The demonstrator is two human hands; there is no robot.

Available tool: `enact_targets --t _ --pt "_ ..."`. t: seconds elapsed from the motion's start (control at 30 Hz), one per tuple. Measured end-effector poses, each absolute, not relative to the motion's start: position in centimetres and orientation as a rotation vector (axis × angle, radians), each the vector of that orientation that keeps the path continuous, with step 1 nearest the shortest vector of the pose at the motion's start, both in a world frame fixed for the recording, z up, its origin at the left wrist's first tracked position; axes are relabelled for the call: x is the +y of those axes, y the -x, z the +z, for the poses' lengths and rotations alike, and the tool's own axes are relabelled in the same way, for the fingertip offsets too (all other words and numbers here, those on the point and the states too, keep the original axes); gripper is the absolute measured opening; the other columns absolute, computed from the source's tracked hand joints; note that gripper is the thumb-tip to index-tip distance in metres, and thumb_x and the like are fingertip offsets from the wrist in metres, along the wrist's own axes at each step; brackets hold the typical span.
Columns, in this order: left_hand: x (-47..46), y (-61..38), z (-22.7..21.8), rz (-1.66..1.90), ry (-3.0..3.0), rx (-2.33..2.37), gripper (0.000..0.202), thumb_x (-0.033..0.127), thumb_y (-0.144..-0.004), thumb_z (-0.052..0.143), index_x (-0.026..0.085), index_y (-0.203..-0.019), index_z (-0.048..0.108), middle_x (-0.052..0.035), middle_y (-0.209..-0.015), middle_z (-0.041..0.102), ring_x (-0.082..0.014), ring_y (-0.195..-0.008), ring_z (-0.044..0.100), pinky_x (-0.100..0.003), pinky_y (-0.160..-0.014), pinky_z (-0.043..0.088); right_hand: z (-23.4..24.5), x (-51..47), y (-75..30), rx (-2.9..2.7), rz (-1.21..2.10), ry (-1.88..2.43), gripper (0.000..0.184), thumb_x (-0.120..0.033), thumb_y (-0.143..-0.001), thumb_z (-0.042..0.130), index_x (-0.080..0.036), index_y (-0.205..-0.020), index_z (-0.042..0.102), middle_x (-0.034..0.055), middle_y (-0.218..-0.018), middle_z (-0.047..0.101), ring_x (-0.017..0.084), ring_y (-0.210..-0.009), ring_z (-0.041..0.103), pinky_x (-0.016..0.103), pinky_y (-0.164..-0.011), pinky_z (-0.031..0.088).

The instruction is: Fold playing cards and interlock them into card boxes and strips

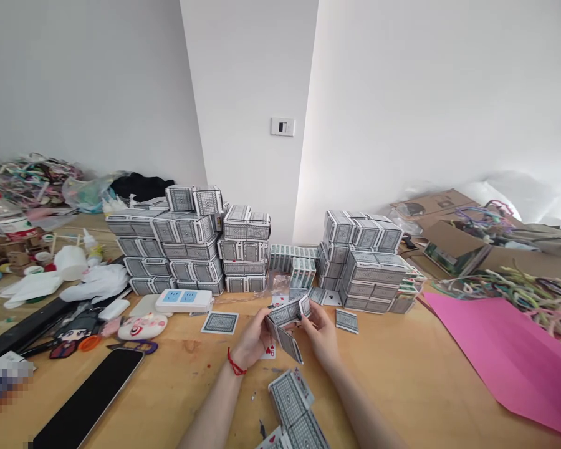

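Note:
My left hand [251, 343], with a red string at the wrist, and my right hand [321, 333] meet over the middle of the wooden table [402, 380]. Both are closed on playing cards [286, 324] with grey patterned backs, some leaning against each other. A red six card [269, 352] lies face up under my left hand. More loose cards [292, 402] are spread between my forearms, near the front edge.
Stacks of boxed card decks [187, 249] stand behind my hands, left and right [364, 262]. A phone [91, 399], a power strip [184, 300], scissors and craft clutter sit left. A pink paper sheet [505, 355], cardboard boxes and pipe cleaners sit right.

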State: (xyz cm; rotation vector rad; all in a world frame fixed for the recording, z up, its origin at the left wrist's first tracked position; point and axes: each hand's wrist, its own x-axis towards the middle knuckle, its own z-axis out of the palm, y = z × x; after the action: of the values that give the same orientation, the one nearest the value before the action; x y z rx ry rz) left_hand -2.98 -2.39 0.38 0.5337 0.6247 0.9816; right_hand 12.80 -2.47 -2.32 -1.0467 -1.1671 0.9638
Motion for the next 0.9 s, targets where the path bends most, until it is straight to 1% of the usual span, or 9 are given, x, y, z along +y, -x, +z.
enact_targets --t 0.07,0.13,0.23,0.3,0.37,0.43,0.63,0.73,0.9 --pt "-2.47 3.08 0.36 0.976 -0.569 0.614 0.032 0.024 -0.078 0.045 0.011 -0.105 0.054 -0.0117 -0.091 0.066 -0.0219 -0.08 0.063 -0.032 -0.069 0.05 -2.55 -2.41 -12.69 -1.185 0.903 1.099 0.053 -0.038 -0.064 0.061 -0.017 -0.11 0.048 0.0102 -0.103 0.059 0.02 -0.082 0.058 0.033 -0.069 0.048" --pt "-2.52 3.22 0.36 0.949 -0.591 0.622 0.033 0.024 -0.077 0.046 0.01 -0.107 0.054 -0.0124 -0.092 0.066 -0.0225 -0.082 0.063 -0.031 -0.069 0.05 -2.64 -2.37 -12.64 -1.2 0.886 1.089 0.052 -0.035 -0.064 0.062 -0.018 -0.111 0.047 0.009 -0.101 0.059 0.02 -0.082 0.058 0.032 -0.07 0.047" --pt "-2.51 3.42 0.45 0.916 -0.591 0.648 0.035 0.025 -0.077 0.045 0.01 -0.108 0.054 -0.013 -0.092 0.066 -0.0233 -0.083 0.062 -0.031 -0.068 0.051 -2.43 -2.37 -12.71 -1.23 0.907 1.036 0.04 -0.034 -0.066 0.06 -0.018 -0.101 0.053 0.0069 -0.096 0.061 0.021 -0.086 0.057 0.032 -0.074 0.045" --pt "-2.51 3.52 0.52 0.896 -0.593 0.657 0.036 0.026 -0.077 0.045 0.009 -0.108 0.054 -0.0129 -0.091 0.066 -0.0237 -0.082 0.063 -0.031 -0.067 0.051 -2.17 -2.39 -12.85 -1.227 0.937 1.045 0.035 -0.038 -0.066 0.059 -0.018 -0.095 0.058 0.0058 -0.09 0.063 0.022 -0.082 0.057 0.032 -0.069 0.046" --pt "-2.53 3.59 0.55 0.862 -0.59 0.671 0.037 0.028 -0.077 0.044 0.01 -0.109 0.054 -0.0127 -0.088 0.067 -0.0244 -0.08 0.063 -0.032 -0.064 0.051 -1.94 -2.43 -13.02 -1.216 0.974 1.071 0.036 -0.041 -0.065 0.057 -0.019 -0.094 0.06 0.0047 -0.083 0.064 0.021 -0.074 0.057 0.03 -0.06 0.046" --pt "-2.57 3.63 0.52 0.834 -0.584 0.678 0.038 0.028 -0.077 0.045 0.01 -0.109 0.054 -0.0128 -0.085 0.067 -0.0251 -0.079 0.063 -0.032 -0.063 0.052 -1.81 -2.45 -13.16 -1.215 1.011 1.086 0.036 -0.043 -0.066 0.056 -0.019 -0.092 0.062 0.0034 -0.076 0.064 0.019 -0.067 0.056 0.028 -0.054 0.044" --pt "-2.51 3.7 0.37 0.841 -0.583 0.641 0.037 0.025 -0.076 0.045 0.01 -0.109 0.054 -0.0126 -0.086 0.067 -0.0246 -0.081 0.063 -0.034 -0.068 0.051 -1.85 -2.41 -13.29 -1.178 1.091 1.071 0.033 -0.045 -0.066 0.055 -0.017 -0.084 0.061 0.0008 -0.064 0.06 0.014 -0.052 0.05 0.026 -0.049 0.04" --pt "-2.45 3.63 0.3 0.863 -0.605 0.637 0.035 0.024 -0.076 0.046 0.01 -0.107 0.055 -0.0123 -0.086 0.067 -0.0244 -0.082 0.063 -0.033 -0.07 0.05 -2.1 -2.27 -13.2 -1.173 1.087 1.051 0.031 -0.044 -0.065 0.058 -0.017 -0.081 0.059 0.0014 -0.067 0.06 0.015 -0.056 0.052 0.026 -0.052 0.042" --pt "-2.47 3.25 0.11 0.913 -0.615 0.628 0.033 0.02 -0.076 0.046 0.011 -0.105 0.056 -0.0119 -0.086 0.068 -0.0235 -0.082 0.063 -0.034 -0.072 0.05 -2.47 -2.21 -12.85 -1.216 0.937 1.049 0.032 -0.038 -0.059 0.066 -0.018 -0.081 0.053 0.0033 -0.079 0.06 0.02 -0.074 0.055 0.031 -0.065 0.045"
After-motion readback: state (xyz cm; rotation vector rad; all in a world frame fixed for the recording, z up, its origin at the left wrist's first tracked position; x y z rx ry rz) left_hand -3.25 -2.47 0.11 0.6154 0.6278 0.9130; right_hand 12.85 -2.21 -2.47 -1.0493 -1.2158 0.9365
